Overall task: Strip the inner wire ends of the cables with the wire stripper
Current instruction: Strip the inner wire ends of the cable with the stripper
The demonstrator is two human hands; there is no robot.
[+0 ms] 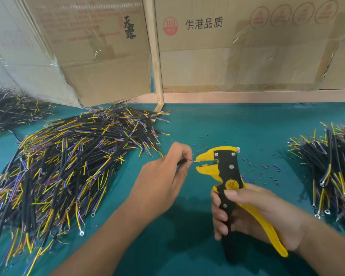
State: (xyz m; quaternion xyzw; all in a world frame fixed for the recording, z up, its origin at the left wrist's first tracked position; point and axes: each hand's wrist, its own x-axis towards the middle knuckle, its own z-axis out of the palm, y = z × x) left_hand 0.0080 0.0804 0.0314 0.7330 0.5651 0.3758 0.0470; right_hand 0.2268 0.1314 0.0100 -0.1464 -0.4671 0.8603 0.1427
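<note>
The cable I am working on sits pinched between the fingers of my left hand, above the middle of the tabletop. Only a short stretch of its black sheath shows past my knuckles, with thin blue and yellow inner wires poking out toward the right. Their tips reach the mouth of the wire stripper, whose yellow jaws stand slightly apart around them. My right hand grips the stripper by its handles, fingers curled round the black one, thumb laid across the front just under the round yellow pivot, the yellow handle running back along my palm.

The tabletop is covered in teal-green cloth. Small blue and purple insulation scraps lie scattered on it just beyond the stripper. A big loose pile of cables spreads to my left, black sheaths with yellow, blue and purple wires and a few ring terminals. A smaller heap lies at the right edge, another far left. Behind stand cardboard boxes wrapped in clear film, with a wooden frame between them.
</note>
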